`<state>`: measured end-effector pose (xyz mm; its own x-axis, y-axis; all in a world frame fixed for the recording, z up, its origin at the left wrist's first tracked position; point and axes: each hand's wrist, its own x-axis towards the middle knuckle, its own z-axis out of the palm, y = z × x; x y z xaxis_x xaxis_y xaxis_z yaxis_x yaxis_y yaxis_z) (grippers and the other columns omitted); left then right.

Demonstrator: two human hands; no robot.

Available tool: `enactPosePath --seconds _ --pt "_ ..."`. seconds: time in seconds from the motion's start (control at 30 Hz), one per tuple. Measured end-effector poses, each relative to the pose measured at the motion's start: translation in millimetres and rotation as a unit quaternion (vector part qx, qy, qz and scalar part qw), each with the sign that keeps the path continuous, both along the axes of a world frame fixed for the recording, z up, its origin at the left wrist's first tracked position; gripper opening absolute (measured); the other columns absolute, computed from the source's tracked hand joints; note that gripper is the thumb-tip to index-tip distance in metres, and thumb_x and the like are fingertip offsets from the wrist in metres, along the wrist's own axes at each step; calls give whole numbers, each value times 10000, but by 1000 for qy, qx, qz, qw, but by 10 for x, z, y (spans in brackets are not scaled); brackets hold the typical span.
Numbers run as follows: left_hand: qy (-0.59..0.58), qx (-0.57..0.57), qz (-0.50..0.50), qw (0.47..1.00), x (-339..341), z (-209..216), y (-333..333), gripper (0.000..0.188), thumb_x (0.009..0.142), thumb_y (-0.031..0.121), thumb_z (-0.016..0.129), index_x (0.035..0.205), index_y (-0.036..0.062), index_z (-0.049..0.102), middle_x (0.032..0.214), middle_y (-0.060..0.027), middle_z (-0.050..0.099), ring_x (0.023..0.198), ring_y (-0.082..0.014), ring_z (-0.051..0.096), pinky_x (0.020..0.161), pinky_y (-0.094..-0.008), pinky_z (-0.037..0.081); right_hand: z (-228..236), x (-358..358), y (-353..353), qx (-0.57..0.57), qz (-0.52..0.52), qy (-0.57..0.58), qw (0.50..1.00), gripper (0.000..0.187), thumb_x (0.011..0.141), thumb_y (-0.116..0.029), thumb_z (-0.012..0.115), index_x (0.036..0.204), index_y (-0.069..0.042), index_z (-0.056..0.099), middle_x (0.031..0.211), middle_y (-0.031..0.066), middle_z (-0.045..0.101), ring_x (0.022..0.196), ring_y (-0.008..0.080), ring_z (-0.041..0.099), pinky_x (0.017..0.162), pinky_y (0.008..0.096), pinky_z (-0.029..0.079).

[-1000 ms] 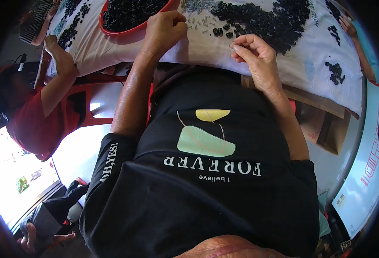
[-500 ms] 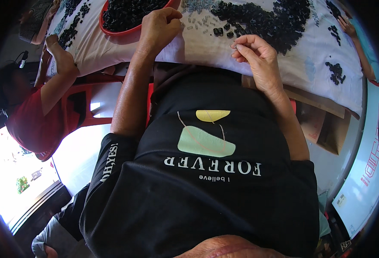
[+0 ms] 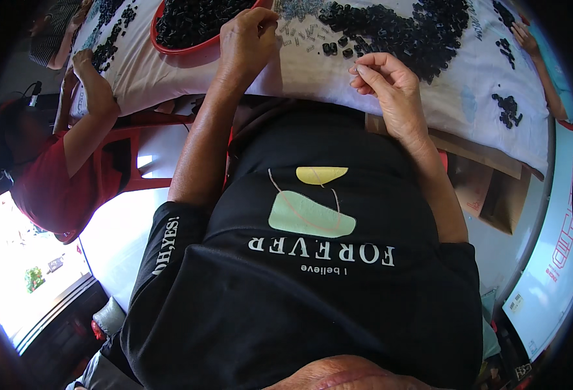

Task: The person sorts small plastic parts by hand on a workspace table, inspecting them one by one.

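My left hand [image 3: 249, 44] hovers at the right side of a red basin [image 3: 169, 49] heaped with small black plastic pieces [image 3: 192, 26]. Its fingers are curled in and closed, and what they hold, if anything, is hidden. Beside them lie scattered small silvery pieces [image 3: 307, 34] that look like springs. Over the front part of the cloth, my right hand [image 3: 394, 88] pinches thumb against forefinger on something tiny, too small to name. Just beyond it spreads a large pile of black plastic pieces [image 3: 423, 42], with a few loose ones [image 3: 330, 49] at its near left.
A white cloth [image 3: 338, 88] covers the table. On the left, a person in a red top [image 3: 46, 188] works at smaller black heaps [image 3: 104, 52]. At the right edge, another person's hand [image 3: 525, 40] reaches near small black clusters [image 3: 507, 109]. A cardboard box [image 3: 494, 188] stands below the table.
My left hand has shifted slightly right, with its fingers curled further down. My right hand has stayed in place. At the lower left, a grey-clad figure has moved lower.
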<state>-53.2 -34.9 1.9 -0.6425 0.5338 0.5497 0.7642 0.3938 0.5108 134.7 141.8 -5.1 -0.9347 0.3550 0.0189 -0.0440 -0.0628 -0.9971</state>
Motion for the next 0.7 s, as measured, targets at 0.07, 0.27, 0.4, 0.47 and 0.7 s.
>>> enactPosePath --seconds 0.07,0.27,0.4,0.47,0.7 --pt "-8 42 -16 999 79 55 48 169 783 68 651 943 31 691 818 -146 678 732 -248 681 676 -324 535 0 -1 1 -8 -1 -2 1000 133 922 -99 592 1027 -21 616 916 60 669 768 97 626 680 220 503" --pt "-71 -5 -238 969 583 190 271 199 816 125 718 992 40 681 905 -62 634 778 -143 623 607 -254 473 4 -6 -18 -41 -21 1 999 150 914 -91 618 1038 -8 614 879 61 662 741 102 647 660 209 532" --pt "-94 -9 -223 970 747 163 337 159 808 105 709 948 34 681 867 -96 639 743 -201 650 608 -286 514 37 2 -28 -44 -33 -12 998 168 910 -92 624 1056 -11 605 891 62 659 734 99 648 647 201 529" --pt "-75 12 -235 969 732 122 341 132 819 89 691 936 29 680 848 -103 643 728 -217 661 616 -297 530 48 -5 -25 -52 -36 -13 998 167 911 -91 624 1057 -12 605 887 60 658 735 100 649 645 199 529" --pt "0 3 -229 973 737 54 383 81 813 30 653 893 26 664 847 -112 640 724 -249 665 618 -317 538 12 -4 -7 -68 -36 -11 997 178 911 -89 620 1069 -10 594 900 78 668 746 118 664 645 201 541"
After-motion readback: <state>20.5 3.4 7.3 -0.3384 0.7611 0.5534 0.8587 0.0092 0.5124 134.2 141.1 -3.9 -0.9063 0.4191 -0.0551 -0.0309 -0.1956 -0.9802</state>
